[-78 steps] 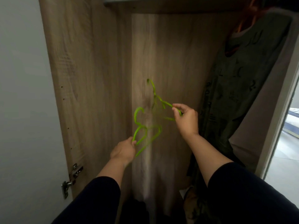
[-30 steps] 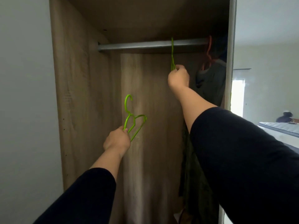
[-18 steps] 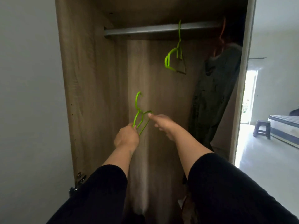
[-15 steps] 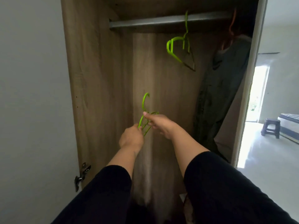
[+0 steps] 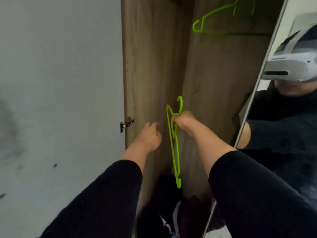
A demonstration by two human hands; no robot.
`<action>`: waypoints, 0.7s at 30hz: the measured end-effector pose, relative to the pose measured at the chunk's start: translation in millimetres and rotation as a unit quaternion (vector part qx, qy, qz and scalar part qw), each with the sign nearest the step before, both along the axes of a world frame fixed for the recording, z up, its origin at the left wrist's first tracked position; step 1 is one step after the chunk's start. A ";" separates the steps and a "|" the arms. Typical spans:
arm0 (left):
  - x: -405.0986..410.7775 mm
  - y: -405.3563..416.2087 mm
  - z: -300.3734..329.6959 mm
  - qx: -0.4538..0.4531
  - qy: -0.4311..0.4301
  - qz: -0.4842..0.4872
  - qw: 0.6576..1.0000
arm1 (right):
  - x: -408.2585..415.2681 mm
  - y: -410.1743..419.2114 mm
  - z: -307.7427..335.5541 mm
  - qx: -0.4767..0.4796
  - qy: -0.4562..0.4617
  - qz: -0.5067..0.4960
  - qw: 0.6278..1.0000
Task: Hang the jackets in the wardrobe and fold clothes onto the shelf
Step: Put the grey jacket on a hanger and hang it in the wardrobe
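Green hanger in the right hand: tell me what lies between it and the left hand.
Nothing. In the head view only the wardrobe's bare wooden side panel shows between the left hand and the green hanger that the right hand grips.

Dim, soft indoor light with no hard shadows. The grey wall [image 5: 60, 83] at left is the brightest area; the wardrobe [image 5: 151, 66] floor falls into deep shadow. Motion blur smears the left hand [image 5: 150, 136] and the hanging green hanger [image 5: 214, 14]. Wide-angle distortion tilts verticals near the edges.
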State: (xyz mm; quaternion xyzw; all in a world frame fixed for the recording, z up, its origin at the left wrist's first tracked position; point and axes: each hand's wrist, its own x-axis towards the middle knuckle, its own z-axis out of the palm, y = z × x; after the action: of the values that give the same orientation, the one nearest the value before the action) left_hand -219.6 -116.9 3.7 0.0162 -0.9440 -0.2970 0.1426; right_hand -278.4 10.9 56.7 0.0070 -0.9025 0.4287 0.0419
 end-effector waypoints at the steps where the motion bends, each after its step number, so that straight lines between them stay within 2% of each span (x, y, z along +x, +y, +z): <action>1: 6.0 -2.3 -4.1 -0.014 0.006 0.003 1.000 | 8.0 -1.6 -3.9 0.004 -0.005 0.019 1.000; 4: 49.1 -4.7 -17.8 -0.027 0.020 0.035 0.999 | 51.6 -5.2 -19.6 0.058 -0.027 0.108 0.992; 7: 94.8 -12.3 -23.1 -0.083 0.017 0.100 0.991 | 94.1 -7.4 -23.6 0.092 -0.075 0.204 0.972; 11: 155.4 -27.5 -22.6 -0.136 -0.013 0.148 0.980 | 142.2 -15.0 -24.6 0.010 -0.151 0.313 0.938; 17: 258.9 -48.5 -33.4 -0.172 -0.005 0.224 0.959 | 216.9 -47.2 -38.2 0.023 -0.085 0.395 0.915; 21: 338.6 -57.6 -46.5 -0.171 -0.037 0.269 0.947 | 282.2 -72.7 -57.1 0.046 -0.070 0.432 0.898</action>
State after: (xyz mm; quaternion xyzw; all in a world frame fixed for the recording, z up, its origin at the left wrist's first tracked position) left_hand 119.0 -174.6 -42.8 0.2559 -0.9458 -0.0813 0.1826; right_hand 3.8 -61.8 -0.4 0.3682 -0.8298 0.3622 -0.2113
